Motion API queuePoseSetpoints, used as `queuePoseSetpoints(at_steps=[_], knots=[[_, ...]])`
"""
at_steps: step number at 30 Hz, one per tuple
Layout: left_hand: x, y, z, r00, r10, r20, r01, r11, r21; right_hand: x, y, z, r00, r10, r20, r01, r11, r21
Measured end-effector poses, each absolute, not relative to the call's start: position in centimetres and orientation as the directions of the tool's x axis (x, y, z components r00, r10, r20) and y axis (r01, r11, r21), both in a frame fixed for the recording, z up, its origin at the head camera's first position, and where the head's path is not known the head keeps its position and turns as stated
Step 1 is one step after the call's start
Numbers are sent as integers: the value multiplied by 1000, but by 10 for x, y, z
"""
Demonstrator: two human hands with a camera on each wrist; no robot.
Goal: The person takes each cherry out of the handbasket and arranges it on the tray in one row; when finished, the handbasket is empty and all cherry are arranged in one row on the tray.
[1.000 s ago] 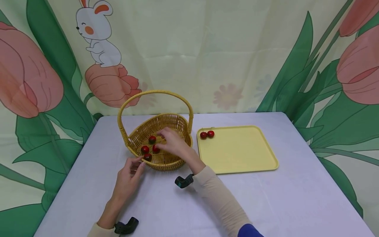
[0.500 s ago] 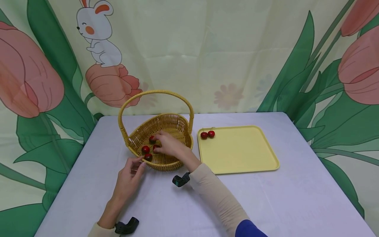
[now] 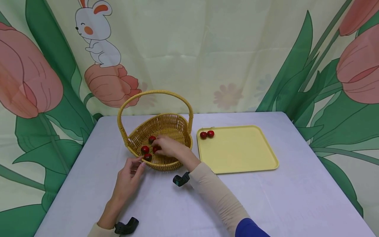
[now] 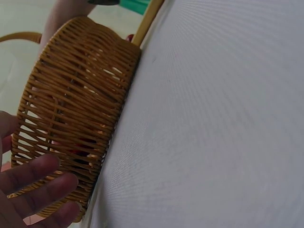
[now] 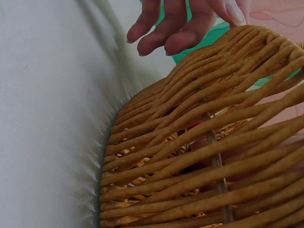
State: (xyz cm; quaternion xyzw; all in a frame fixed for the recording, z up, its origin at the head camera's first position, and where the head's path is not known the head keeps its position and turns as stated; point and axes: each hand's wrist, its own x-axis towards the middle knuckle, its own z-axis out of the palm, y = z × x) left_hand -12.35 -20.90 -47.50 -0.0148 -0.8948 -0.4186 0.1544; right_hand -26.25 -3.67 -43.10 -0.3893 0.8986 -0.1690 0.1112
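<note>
A wicker basket [image 3: 174, 123] with a tall handle stands on the table, holding several dark red cherries [image 3: 145, 149]. My left hand [image 3: 128, 177] pinches its near left rim between thumb and fingertips; in the left wrist view the other fingers [image 4: 42, 194] spread along the outside of the weave. My right hand [image 3: 171, 147] reaches down inside, thumb and forefinger around one cherry [image 3: 156, 149]. In the right wrist view the basket wall [image 5: 228, 156] hides most of that hand. Another cherry [image 3: 152, 139] lies just beyond its fingertips.
A yellow tray [image 3: 237, 151] lies right of the basket, with two stemmed cherries [image 3: 207, 134] at its far left corner. A white cloth covers the table [image 3: 165, 204]. Behind hangs a curtain [image 3: 237, 52] printed with a rabbit and tulips.
My right hand has moved down and slightly left into the basket, its thumb and forefinger coming together around a cherry. The left hand keeps its place at the rim.
</note>
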Motion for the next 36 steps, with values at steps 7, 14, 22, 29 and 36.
queuePoseSetpoints(at_steps=[7, 14, 22, 29, 36], knots=[[-123, -208, -474, -953, -110, 281, 144, 652, 744, -262, -36, -431, -654, -753, -65, -684, 627, -373], [-122, -208, -476, -957, -111, 269, 136, 647, 750, -262, -35, -433, -651, -756, -71, -693, 629, -353], [-123, -209, -475, -951, -96, 295, 166, 646, 745, -258, -32, -426, -674, -739, 9, -677, 613, -407], [-123, -210, -476, -947, -95, 306, 176, 646, 743, -247, -22, -414, -681, -729, 70, -684, 598, -418], [-123, -209, -475, -949, -93, 302, 172, 648, 742, -239, -7, -403, -704, -699, 125, -662, 583, -471]])
